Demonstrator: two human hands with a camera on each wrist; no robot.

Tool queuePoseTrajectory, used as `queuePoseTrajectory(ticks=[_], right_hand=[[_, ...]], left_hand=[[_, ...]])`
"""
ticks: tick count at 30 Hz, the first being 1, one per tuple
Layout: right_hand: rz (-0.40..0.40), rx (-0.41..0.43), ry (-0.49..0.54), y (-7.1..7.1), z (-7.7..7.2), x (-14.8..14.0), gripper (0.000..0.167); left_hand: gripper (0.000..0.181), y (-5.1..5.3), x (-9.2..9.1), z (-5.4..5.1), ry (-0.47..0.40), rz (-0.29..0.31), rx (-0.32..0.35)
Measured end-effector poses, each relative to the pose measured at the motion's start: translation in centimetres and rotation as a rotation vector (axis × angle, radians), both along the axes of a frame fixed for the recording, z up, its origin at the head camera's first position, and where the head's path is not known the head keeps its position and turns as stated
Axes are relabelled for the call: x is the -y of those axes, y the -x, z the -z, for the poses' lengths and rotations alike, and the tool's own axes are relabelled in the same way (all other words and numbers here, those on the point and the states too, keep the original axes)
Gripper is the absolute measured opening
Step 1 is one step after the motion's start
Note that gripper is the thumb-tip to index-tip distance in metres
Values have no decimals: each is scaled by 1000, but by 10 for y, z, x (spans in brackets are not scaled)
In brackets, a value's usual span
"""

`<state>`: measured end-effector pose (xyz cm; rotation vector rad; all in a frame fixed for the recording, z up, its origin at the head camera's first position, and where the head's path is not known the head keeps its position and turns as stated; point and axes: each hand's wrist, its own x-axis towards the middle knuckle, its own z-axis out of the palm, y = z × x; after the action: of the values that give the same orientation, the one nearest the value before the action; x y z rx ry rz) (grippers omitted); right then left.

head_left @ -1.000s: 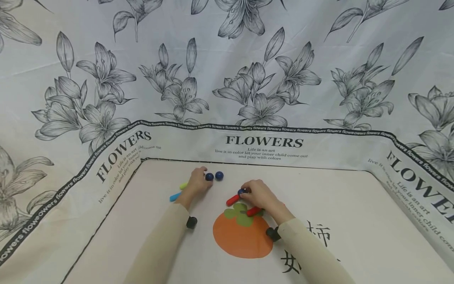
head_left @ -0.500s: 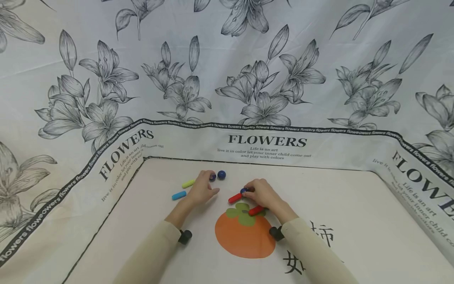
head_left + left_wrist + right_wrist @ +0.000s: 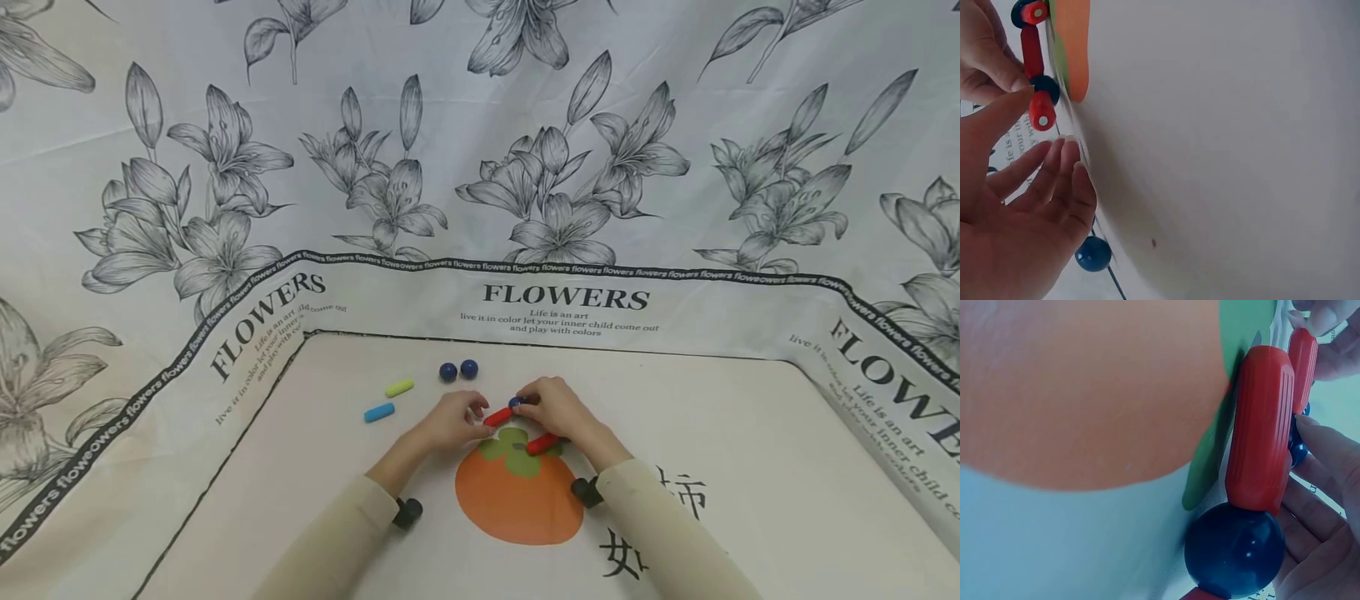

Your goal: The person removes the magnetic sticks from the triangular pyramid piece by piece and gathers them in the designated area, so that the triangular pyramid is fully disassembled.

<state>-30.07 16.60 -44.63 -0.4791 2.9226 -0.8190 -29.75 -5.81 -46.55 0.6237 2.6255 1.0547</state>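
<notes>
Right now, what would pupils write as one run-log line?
Left hand: at red ridged rod, contact unclear | right hand: pinches glossy dark-blue ball | untouched: yellow rod, light-blue rod

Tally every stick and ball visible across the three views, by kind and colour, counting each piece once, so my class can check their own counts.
Red sticks: 3
Dark blue balls: 4
Yellow stick: 1
Light blue stick: 1
Total visible: 9
</notes>
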Motion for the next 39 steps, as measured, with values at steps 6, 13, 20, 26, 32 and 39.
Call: queuePoseTrajectory(ticks=[6,13,20,26,32,39], right_hand=[[-2,2,-4,1,-2,-1,24],[-12,9,1,2,0,-2,22],[-22,14,13,3,2,-3,20],[-18,20,6,3,1,-3,23],[-28,1,7,3,0,-3,23],[-29,-9,8,2,0,-2,25]], left_hand=[[25,0,-7,1,3,-5,28],[16,2,-11,2,12,-23,26],[13,2,-12,2,13,-28,23],[10,1,-11,-2,20,8,-2],[12,-1,-4,-1,27,47,-13],[14,-10,13,-2,8,-53,9]])
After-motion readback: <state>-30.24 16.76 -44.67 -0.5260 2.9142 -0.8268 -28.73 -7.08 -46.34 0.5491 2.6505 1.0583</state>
